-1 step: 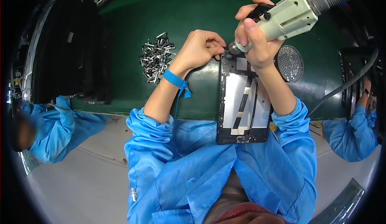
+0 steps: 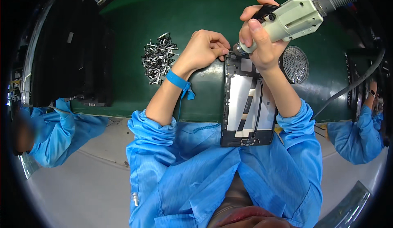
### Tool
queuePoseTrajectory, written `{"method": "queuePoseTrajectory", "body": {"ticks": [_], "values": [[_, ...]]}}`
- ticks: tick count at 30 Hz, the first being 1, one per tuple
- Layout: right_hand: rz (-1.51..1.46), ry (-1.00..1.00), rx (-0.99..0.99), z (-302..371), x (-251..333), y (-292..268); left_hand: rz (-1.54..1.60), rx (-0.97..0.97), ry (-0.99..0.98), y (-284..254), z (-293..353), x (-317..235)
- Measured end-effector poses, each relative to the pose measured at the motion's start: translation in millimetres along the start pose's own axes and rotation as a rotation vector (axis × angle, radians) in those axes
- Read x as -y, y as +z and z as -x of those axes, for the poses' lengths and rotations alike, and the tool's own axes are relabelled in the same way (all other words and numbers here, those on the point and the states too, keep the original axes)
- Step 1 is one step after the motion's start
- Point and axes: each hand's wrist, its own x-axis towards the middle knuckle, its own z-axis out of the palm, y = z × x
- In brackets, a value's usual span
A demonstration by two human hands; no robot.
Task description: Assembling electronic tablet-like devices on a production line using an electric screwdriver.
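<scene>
Across the near edge of the green desk [image 2: 196,11], a flat black-and-silver device [image 2: 249,99] lies with its long axis running away from the person, its near end jutting past that edge. Its far left corner meets the tips of the left hand [image 2: 206,50], the hand nearest that corner; the fingers curl in, thumb close to forefinger, and I can't tell whether they pinch anything. The right hand [image 2: 264,46] wraps round a pale green power driver [image 2: 297,19], its nose at the device's far end. I can read no brand or label on either.
</scene>
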Motion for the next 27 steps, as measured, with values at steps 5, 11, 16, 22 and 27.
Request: {"method": "queuePoseTrajectory", "body": {"ticks": [5,11,16,22,27], "values": [[0.046,0.023,0.010,4.1,-11.3,-0.8,0.029,0.022,0.003,-3.5,-1.9,-1.5],[0.023,0.013,0.023,8.3,-15.2,0.4,0.008,0.033,0.034,-5.8,-3.1,-0.5],[0.086,0.015,0.044,12.3,-21.0,-2.3,-0.018,0.030,0.058,-5.7,-2.8,0.7],[0.069,0.024,0.037,14.1,-21.3,-1.2,-0.002,0.015,0.075,-5.2,-2.6,2.7],[0.050,0.037,0.083,12.7,-20.3,-2.5,-0.024,0.016,0.059,-4.8,-4.7,2.6]]}}
